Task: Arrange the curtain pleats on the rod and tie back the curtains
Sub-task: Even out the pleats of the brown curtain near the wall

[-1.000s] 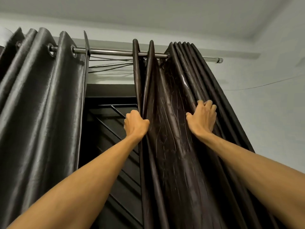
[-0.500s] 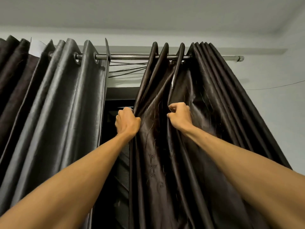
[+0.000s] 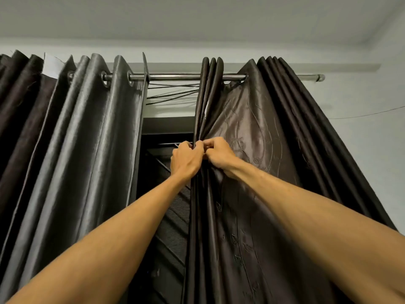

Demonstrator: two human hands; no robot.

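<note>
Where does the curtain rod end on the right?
In the head view, the rod's end sticks out at upper right, just past the outermost pleat of the right curtain, against the pale wall.

This looks like a room in a home, seen up near the ceiling [image 3: 197, 16]. A grey eyelet curtain [image 3: 94, 150] and a dark brown curtain [image 3: 263, 128] with a stitched pattern hang in folds from a plain metal rod [image 3: 175, 77] set across a doorway or window. The wall [image 3: 361, 163] and ceiling are bare and painted pale, a thin wire [image 3: 368, 113] runs loose along the wall, and between the curtains shows a dark panel [image 3: 173, 227] with slanting slats; door or shutter, I cannot tell.
</note>
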